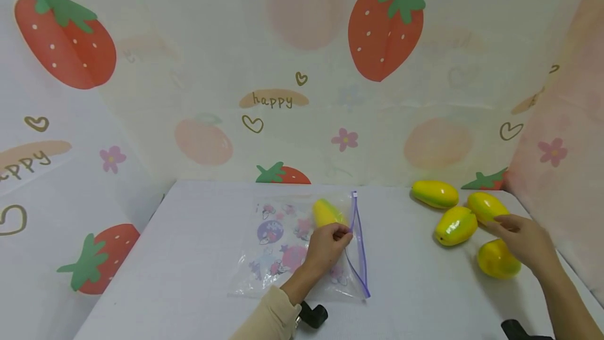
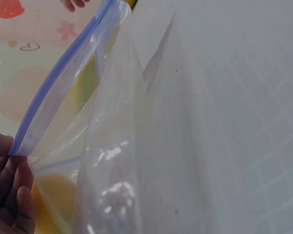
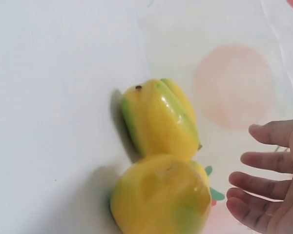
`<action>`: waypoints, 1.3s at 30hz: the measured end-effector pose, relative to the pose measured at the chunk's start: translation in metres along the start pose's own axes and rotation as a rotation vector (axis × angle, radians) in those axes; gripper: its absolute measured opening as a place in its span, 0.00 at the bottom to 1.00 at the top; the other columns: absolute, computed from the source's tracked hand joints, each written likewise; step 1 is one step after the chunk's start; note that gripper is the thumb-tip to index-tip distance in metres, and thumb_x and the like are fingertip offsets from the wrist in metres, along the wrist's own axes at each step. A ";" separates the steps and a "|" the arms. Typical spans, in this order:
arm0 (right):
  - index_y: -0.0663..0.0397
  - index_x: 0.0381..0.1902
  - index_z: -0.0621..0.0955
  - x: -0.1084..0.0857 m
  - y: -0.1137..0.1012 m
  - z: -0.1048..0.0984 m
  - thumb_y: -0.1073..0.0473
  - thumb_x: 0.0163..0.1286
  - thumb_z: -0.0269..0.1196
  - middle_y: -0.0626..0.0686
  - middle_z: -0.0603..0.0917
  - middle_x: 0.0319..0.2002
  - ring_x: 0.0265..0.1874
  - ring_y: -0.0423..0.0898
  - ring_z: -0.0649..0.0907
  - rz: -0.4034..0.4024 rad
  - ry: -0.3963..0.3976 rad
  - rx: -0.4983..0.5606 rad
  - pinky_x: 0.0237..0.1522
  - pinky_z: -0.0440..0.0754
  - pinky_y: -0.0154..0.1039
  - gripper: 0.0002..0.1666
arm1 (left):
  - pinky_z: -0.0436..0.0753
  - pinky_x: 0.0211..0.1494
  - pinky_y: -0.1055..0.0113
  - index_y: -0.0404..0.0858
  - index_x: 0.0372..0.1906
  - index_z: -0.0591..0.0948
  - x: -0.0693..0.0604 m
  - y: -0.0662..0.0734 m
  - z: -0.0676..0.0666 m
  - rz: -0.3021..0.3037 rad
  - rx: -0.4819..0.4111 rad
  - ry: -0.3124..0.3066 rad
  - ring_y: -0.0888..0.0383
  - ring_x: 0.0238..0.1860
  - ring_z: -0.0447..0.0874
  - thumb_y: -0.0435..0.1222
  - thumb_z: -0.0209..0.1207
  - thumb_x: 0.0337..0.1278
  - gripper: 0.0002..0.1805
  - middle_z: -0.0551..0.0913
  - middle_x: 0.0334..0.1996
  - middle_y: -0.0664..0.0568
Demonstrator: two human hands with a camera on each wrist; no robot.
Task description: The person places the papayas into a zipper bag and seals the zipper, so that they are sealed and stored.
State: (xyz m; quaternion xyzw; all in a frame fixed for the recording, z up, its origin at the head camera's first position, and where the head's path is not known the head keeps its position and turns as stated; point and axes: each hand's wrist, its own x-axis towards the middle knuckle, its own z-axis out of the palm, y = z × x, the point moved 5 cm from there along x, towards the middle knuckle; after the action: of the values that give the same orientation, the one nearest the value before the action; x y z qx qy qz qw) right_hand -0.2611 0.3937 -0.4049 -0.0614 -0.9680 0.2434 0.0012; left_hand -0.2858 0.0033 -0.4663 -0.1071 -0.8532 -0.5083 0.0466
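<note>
My left hand [image 1: 325, 248] pinches the purple zip edge [image 1: 362, 245] of a clear printed bag [image 1: 257, 277], which lies flat with its mouth at the right. Inside the bag, by the mouth, is a yellow-green fruit [image 1: 326, 212]. In the left wrist view the thumb and fingers [image 2: 10, 183] hold the purple strip [image 2: 53, 80]. My right hand [image 1: 528, 240] hovers with spread fingers over the yellow fruits at the right, near one fruit [image 1: 486, 208] and above another [image 1: 497, 260]. The right wrist view shows that hand [image 3: 268, 180] beside the fruits [image 3: 161, 200], holding nothing.
Two more yellow fruits [image 1: 434, 194] [image 1: 455, 226] lie to the left of my right hand on the white table [image 1: 189, 256]. Printed sheets [image 1: 302, 135] stand behind and at both sides. Dark wrist mounts [image 1: 313, 315] show at the lower edge.
</note>
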 end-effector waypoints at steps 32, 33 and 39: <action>0.80 0.65 0.60 -0.015 0.048 0.027 0.27 0.68 0.44 0.81 0.65 0.60 0.51 0.71 0.73 0.439 -0.023 0.088 0.48 0.74 0.59 0.57 | 0.80 0.40 0.75 0.37 0.38 0.86 -0.001 -0.002 0.001 -0.002 -0.011 -0.002 0.64 0.31 0.80 0.38 0.63 0.59 0.09 0.87 0.31 0.52; 0.81 0.65 0.60 -0.016 0.047 0.028 0.26 0.68 0.44 0.81 0.65 0.60 0.48 0.69 0.75 0.450 -0.036 0.102 0.46 0.77 0.56 0.58 | 0.80 0.40 0.75 0.37 0.38 0.86 -0.001 -0.002 0.001 -0.003 -0.012 -0.002 0.64 0.31 0.80 0.38 0.63 0.60 0.09 0.87 0.31 0.52; 0.83 0.62 0.63 -0.018 0.048 0.033 0.21 0.62 0.46 0.79 0.73 0.53 0.31 0.50 0.82 0.480 -0.101 0.172 0.31 0.78 0.41 0.65 | 0.80 0.40 0.75 0.36 0.38 0.86 -0.001 -0.002 0.001 0.003 -0.017 -0.003 0.65 0.31 0.79 0.38 0.62 0.60 0.09 0.87 0.31 0.51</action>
State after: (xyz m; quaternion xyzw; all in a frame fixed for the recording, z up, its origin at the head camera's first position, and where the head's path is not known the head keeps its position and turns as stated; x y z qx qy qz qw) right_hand -0.2383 0.4177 -0.4566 -0.2766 -0.9003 0.3210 -0.0998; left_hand -0.2853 0.0028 -0.4685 -0.1095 -0.8489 -0.5151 0.0453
